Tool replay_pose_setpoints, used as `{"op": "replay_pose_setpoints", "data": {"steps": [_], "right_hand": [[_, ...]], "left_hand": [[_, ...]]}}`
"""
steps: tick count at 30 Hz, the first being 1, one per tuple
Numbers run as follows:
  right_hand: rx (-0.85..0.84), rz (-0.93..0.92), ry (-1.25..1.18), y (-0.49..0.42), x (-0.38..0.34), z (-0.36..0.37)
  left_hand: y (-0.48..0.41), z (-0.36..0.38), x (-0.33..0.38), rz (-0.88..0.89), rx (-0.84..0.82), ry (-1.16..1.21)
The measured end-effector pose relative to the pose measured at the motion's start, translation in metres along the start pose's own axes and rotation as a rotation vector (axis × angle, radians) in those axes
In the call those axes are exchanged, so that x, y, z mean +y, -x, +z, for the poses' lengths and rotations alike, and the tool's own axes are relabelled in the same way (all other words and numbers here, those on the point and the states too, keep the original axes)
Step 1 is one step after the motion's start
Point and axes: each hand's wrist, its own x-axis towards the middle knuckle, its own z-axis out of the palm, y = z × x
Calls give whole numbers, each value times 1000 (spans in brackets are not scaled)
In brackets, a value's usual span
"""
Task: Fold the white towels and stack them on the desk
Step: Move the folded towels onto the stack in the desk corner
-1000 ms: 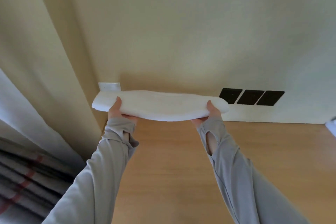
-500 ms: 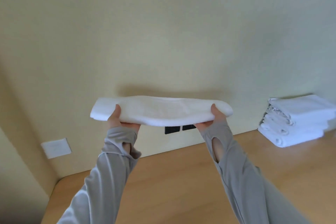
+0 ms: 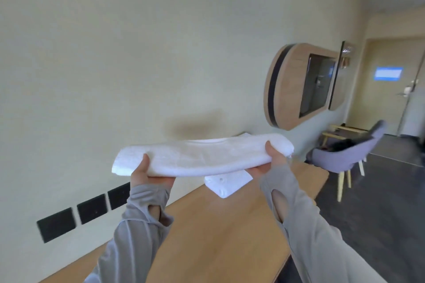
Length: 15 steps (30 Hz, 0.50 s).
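Note:
A folded white towel (image 3: pixel 202 156) hangs flat in the air above the wooden desk (image 3: pixel 218 232). My left hand (image 3: pixel 147 173) grips its left end, thumb on top and fingers beneath. My right hand (image 3: pixel 270 159) grips the right end the same way. Directly behind and below the held towel sits a stack of folded white towels (image 3: pixel 226 184) on the desk near the wall; the held towel hides most of the stack.
Three black wall sockets (image 3: pixel 92 208) line the wall just above the desk at the left. A wood-framed wall panel (image 3: pixel 296 85) hangs at the right. A purple chair (image 3: pixel 351 154) stands past the desk's far end on dark floor.
My view and both hands have swung right along the desk, carrying the towel. The stack, at the far right half a second ago, now lies just behind the held towel.

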Motion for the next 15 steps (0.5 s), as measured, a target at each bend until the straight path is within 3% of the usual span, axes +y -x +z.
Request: {"op": "replay_pose_setpoints", "data": {"steps": [7,15], "right_hand": [[115,-109,-106,-36,-113,-67],[166,-143,-79,-137,-175,-120]], "left_hand": [[-43,61,-114,-109,-123,-79],[-128,88,-212,-214,-143,-128]]}}
